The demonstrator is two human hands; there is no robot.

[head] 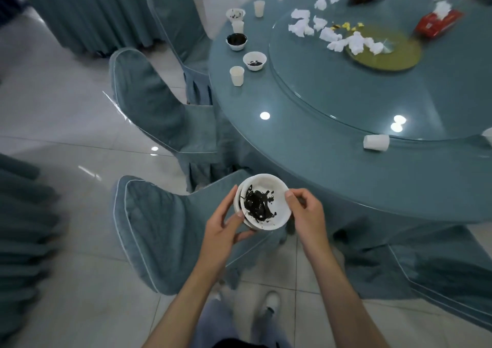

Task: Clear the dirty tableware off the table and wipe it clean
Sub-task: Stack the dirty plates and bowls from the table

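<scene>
Lower centre of the head view, we hold a stack of white bowls (pixel 282 209), the top one smeared dark. Our left hand (pixel 226 227) grips its left side and our right hand (pixel 306 214) pinches the right rim. Another dirty bowl (pixel 254 60) sits upper centre on the table (pixel 319 166).

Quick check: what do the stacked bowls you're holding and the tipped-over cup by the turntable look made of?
Bowls: white, smooth, thick-rimmed, faint sheen; ceramic or melamine, cannot tell which. Cup: matte white, thin-walled, lying on its side; likely disposable paper or plastic.
</scene>
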